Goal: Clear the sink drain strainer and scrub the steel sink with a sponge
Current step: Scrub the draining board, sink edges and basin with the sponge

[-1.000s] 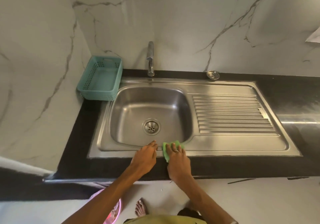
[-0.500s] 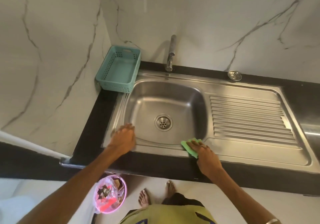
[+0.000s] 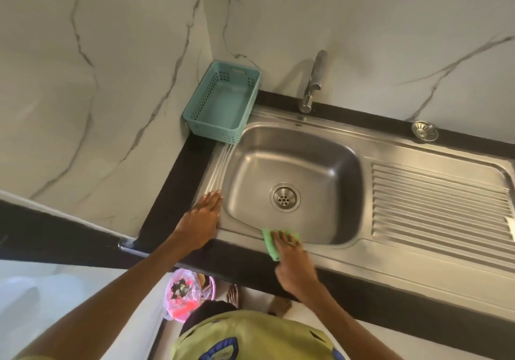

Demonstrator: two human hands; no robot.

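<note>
The steel sink [image 3: 250,142] has a deep basin with a round drain [image 3: 284,198] in its floor and a ribbed drainboard [image 3: 434,209] to the right. A loose steel strainer [image 3: 424,130] lies on the black counter at the back right. My right hand [image 3: 292,259] presses a green sponge [image 3: 269,244] flat on the sink's front rim, fingers spread over it. My left hand [image 3: 202,217] rests flat with fingers together on the front left corner of the rim, holding nothing.
A teal plastic basket [image 3: 223,103] stands at the back left corner against the marble wall. The tap [image 3: 313,81] rises behind the basin. On the floor below the counter's edge sits a pink-lined bin [image 3: 182,295] with waste, beside my feet.
My left hand slid left along the front rim, away from the sponge, to the sink's left corner. The right hand stays on the sponge at the front rim. The view swung left.
</note>
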